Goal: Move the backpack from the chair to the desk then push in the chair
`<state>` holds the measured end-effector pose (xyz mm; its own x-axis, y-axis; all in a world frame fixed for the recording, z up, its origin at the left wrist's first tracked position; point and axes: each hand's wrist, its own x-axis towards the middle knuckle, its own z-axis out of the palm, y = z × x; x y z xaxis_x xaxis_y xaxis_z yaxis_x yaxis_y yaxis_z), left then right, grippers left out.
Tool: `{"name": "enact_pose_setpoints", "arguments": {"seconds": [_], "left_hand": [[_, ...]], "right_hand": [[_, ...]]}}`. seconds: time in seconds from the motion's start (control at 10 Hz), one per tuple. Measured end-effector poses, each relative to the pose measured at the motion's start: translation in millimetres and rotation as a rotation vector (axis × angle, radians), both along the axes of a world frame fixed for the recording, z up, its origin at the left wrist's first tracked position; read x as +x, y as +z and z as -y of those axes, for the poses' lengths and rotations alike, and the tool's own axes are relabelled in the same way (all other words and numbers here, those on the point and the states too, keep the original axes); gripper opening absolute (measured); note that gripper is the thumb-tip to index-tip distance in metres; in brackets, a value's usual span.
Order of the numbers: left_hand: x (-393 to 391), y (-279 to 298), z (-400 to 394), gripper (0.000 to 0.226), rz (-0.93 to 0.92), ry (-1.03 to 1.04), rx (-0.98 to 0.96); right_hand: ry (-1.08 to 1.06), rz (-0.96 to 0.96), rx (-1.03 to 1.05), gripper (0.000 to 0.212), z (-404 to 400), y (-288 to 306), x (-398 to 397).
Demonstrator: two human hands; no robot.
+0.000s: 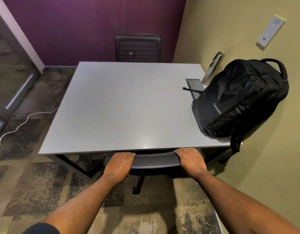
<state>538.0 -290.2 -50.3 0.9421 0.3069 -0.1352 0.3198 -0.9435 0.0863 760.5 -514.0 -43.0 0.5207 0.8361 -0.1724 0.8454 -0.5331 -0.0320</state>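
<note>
Black Lenovo fabric backpack (238, 98) on grey desk (122, 105) right edge, against wall. Left hand (119, 163), right hand (189, 159) both clasping black mesh chair (156, 160) backrest top at near edge.

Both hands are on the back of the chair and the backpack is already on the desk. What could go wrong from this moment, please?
1. The backpack sits at the desk's right edge with a strap hanging over it; a bump from the chair might tip it off.
2. The steel bottle stands right beside the backpack and could topple.
3. The left hand and right hand might get pinched against the desk edge.
</note>
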Motion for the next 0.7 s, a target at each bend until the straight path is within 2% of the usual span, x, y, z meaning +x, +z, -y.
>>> {"name": "enact_pose_setpoints", "arguments": {"seconds": [0.3,0.5,0.6,0.7], "left_hand": [[2,10,4,0.047,-0.052,0.037,-0.069],[1,13,7,0.058,-0.096,0.070,-0.066],[0,10,10,0.075,-0.104,0.061,-0.051],[-1,15,19,0.095,-0.121,0.110,-0.137]], "right_hand": [[-0.054,-0.003,-0.111,0.054,1,10,-8],[-0.082,-0.050,-0.146,0.081,4,14,-11],[-0.032,-0.090,-0.155,0.100,9,13,-12],[-0.050,-0.218,-0.123,0.116,10,18,-14]]}}
